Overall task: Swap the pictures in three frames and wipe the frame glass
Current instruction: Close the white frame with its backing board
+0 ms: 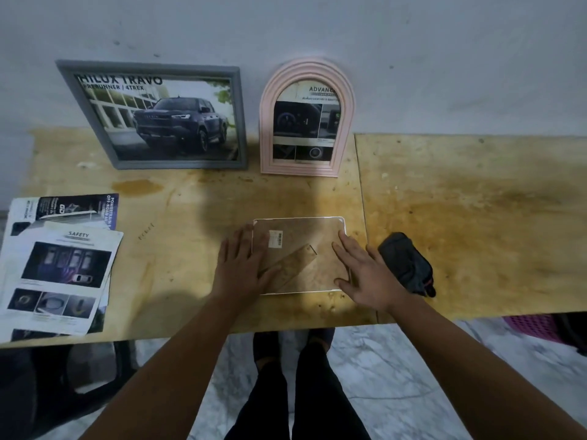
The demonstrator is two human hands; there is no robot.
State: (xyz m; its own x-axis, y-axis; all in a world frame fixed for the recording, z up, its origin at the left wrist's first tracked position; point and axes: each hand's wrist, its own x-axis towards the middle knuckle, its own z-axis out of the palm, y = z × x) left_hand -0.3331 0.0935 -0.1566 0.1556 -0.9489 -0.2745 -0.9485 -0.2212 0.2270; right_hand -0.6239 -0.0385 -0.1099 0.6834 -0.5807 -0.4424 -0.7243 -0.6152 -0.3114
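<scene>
A small frame (298,255) lies face down near the front edge of the tabletop (460,198), the left hand (243,265) and right hand (362,274) spread flat on its back, gripping nothing. Uneven pressure could crack the glass beneath, or a slip could push the frame off that near edge.

Stained wooden table (460,198), glossy paper brochures (60,265)

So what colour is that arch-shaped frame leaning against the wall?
Pale pink, with ridged moulding: the arched frame shows clearly in the head view.
</scene>
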